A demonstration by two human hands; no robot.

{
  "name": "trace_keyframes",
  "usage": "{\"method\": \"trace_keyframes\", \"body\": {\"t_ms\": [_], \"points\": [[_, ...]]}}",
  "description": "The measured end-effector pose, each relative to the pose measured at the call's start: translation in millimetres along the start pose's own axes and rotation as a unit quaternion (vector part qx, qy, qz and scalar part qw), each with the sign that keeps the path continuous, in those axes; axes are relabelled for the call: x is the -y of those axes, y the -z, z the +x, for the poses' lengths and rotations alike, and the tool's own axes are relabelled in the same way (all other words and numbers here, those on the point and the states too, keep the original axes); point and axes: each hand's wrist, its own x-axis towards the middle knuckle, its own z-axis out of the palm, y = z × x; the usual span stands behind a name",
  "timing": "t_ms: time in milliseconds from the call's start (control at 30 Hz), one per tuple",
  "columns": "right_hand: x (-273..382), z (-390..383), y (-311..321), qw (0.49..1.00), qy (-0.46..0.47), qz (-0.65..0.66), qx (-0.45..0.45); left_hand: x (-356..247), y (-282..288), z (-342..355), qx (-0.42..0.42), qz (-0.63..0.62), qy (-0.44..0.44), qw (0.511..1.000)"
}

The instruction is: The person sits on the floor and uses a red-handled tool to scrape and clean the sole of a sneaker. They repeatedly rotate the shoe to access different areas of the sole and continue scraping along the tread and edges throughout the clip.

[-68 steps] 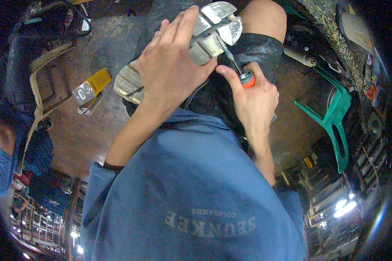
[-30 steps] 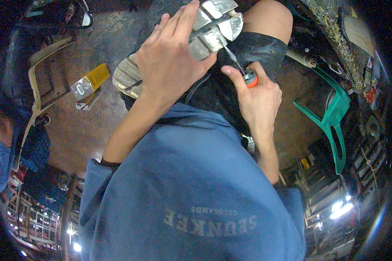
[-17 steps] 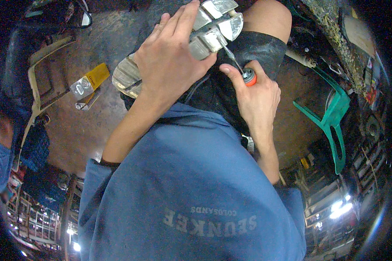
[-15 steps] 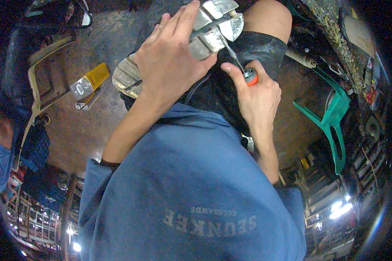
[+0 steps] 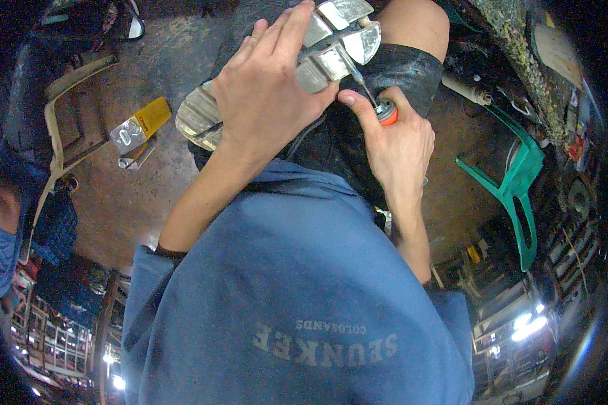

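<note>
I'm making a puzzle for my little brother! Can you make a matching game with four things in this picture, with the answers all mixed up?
Things:
1. chunky sole
2. tool with a thin metal shaft
3. box
4. chair at the far right

Clues:
A. green
B. under the left hand
C. on the floor, to the person's left
D. held in the right hand

Right pairs: 1-B, 2-D, 3-C, 4-A

Over the lap (image 5: 331, 152), a pale segmented piece (image 5: 330, 63) is pressed by the left hand (image 5: 269, 84); an orange-handled tool (image 5: 386, 111) (thin-shafted) is held at its right edge by the right hand (image 5: 400, 135). A green chair (image 5: 522, 170) is seen toward the floor's (image 5: 108, 209) right edge.
</note>
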Motion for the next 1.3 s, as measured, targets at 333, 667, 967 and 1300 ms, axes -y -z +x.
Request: {"method": "trace_keyframes", "body": {"t_ms": [333,667,967,1300], "points": [[-1.9,-3.8,-0.4,0.997,0.043,-0.063,0.008,2.3,1.3,-1.4,0.013,0.008,-0.015,1.000],[-15.2,-6.5,0.4,0.994,0.080,-0.076,-0.008,5.4,-2.5,0.0,-0.044,0.005,-0.045,0.998],[-14.7,-7.1,0.5,0.994,0.079,-0.079,-0.002,5.3,0.5,-1.9,-0.012,0.013,-0.021,1.000],[-7.8,-4.7,1.4,0.998,0.054,-0.025,0.001,-0.1,7.1,-1.5,0.021,0.019,-0.002,1.000]]}}
